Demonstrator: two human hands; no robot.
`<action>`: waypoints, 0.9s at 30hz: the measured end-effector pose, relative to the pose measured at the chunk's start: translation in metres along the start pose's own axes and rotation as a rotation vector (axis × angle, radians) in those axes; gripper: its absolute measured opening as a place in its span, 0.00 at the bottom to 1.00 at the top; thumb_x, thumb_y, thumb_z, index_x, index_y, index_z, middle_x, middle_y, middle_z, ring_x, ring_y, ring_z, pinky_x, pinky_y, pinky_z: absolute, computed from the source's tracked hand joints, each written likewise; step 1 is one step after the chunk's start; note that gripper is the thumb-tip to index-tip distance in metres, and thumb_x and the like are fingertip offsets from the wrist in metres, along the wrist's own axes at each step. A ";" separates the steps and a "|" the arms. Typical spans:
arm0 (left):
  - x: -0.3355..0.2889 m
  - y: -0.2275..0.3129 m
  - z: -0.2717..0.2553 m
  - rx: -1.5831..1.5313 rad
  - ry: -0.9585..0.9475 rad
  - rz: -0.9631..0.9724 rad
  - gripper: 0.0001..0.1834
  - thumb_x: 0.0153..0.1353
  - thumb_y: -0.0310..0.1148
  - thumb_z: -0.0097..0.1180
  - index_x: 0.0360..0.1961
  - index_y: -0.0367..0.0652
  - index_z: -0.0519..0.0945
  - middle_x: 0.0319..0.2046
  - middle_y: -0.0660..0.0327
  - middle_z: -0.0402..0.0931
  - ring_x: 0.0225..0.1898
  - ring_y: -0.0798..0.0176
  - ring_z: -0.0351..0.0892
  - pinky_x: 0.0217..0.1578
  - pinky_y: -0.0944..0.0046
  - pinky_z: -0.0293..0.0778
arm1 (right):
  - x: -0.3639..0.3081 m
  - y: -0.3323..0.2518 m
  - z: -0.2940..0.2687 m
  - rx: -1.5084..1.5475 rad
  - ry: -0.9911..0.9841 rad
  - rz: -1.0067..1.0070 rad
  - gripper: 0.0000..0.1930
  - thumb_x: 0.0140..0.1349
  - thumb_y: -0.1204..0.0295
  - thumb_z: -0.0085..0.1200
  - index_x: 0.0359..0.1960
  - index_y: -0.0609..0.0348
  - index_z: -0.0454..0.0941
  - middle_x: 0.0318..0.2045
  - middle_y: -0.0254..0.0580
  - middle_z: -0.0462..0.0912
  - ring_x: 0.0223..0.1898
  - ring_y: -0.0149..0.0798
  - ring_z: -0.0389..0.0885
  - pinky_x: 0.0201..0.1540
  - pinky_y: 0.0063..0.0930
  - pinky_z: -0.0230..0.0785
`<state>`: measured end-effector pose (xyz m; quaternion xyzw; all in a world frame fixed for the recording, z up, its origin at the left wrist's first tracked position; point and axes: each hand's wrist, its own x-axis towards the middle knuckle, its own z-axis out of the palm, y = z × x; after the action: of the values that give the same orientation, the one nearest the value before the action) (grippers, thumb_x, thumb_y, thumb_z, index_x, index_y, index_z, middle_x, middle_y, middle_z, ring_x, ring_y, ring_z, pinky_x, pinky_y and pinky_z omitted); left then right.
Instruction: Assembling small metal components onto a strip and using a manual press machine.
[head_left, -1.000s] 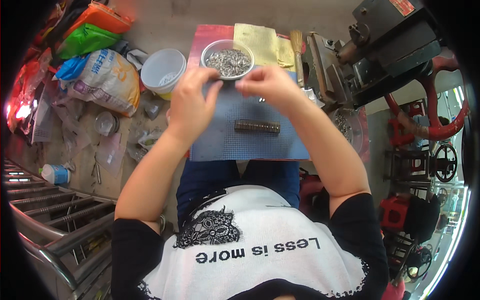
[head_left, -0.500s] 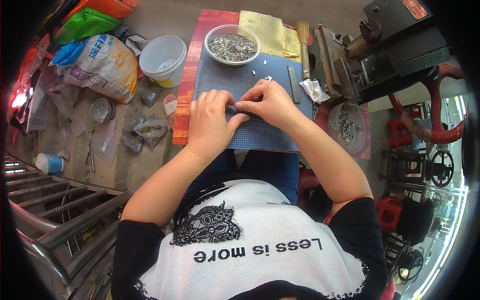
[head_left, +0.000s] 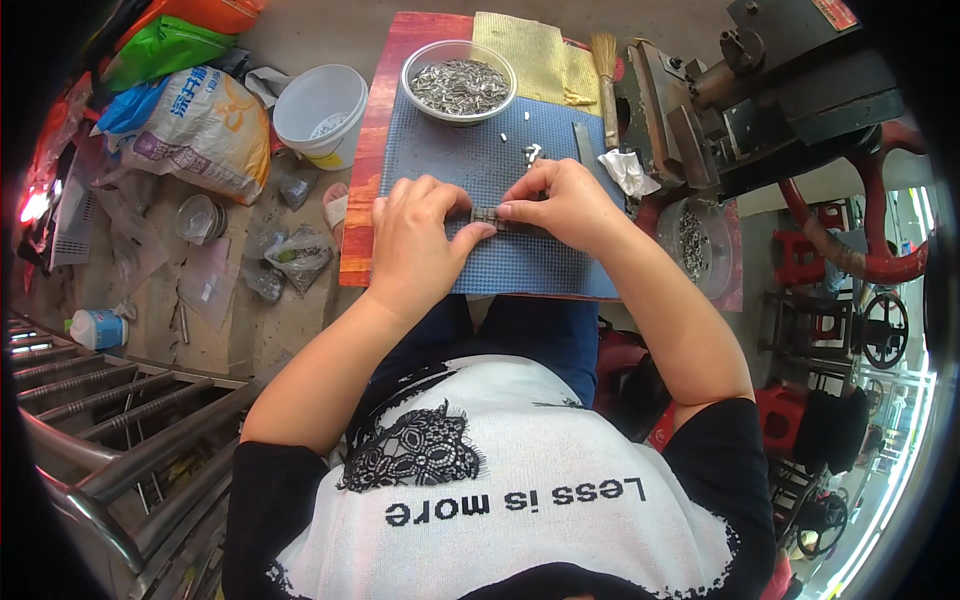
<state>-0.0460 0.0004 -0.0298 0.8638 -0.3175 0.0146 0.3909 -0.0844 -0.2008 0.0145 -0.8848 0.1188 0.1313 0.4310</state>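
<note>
Both hands point(head_left: 420, 238) meet at a dark segmented metal bar point(head_left: 486, 216) on the blue textured mat point(head_left: 425, 140).

From my remote seat I see the left thumb and forefinger pinching the bar's left end, thumb at its near edge, forefinger at the far one. The right hand point(head_left: 568, 208) has thumb and forefinger set close together against the bar; I cannot tell whether anything small sits between them. The bar lies between the two sets of fingertips, its right part hidden in shadow under the right hand. Just beyond the right fingers I make out a cluster of loose metal pins point(head_left: 533, 154); beyond the left fingers stands a clear bowl point(head_left: 462, 121) heaped with more. Right of the right forefinger lie a flat metal strip point(head_left: 582, 140) and a crumpled white tissue point(head_left: 628, 174).
</note>
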 end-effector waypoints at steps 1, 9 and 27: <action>0.000 0.001 0.000 0.001 -0.003 0.002 0.14 0.50 0.42 0.72 0.32 0.46 0.83 0.35 0.65 0.78 0.44 0.57 0.74 0.47 0.55 0.62 | -0.001 0.001 -0.002 0.001 0.001 0.002 0.12 0.54 0.67 0.71 0.35 0.63 0.88 0.33 0.39 0.82 0.34 0.33 0.80 0.38 0.27 0.73; 0.000 0.001 -0.001 0.013 -0.010 0.018 0.14 0.51 0.42 0.72 0.32 0.48 0.82 0.33 0.65 0.76 0.41 0.57 0.73 0.45 0.56 0.61 | -0.002 -0.001 0.003 -0.032 0.013 -0.004 0.11 0.55 0.66 0.71 0.34 0.60 0.88 0.30 0.37 0.79 0.32 0.30 0.76 0.35 0.26 0.70; 0.002 0.003 -0.001 0.026 -0.014 0.029 0.14 0.51 0.41 0.72 0.32 0.48 0.81 0.31 0.66 0.75 0.39 0.59 0.72 0.43 0.56 0.60 | -0.014 0.026 -0.023 -0.041 -0.021 -0.013 0.09 0.57 0.68 0.69 0.35 0.60 0.89 0.32 0.35 0.76 0.36 0.32 0.75 0.43 0.26 0.68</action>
<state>-0.0459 -0.0011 -0.0266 0.8644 -0.3324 0.0181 0.3769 -0.1027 -0.2334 0.0143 -0.8927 0.1059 0.1405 0.4149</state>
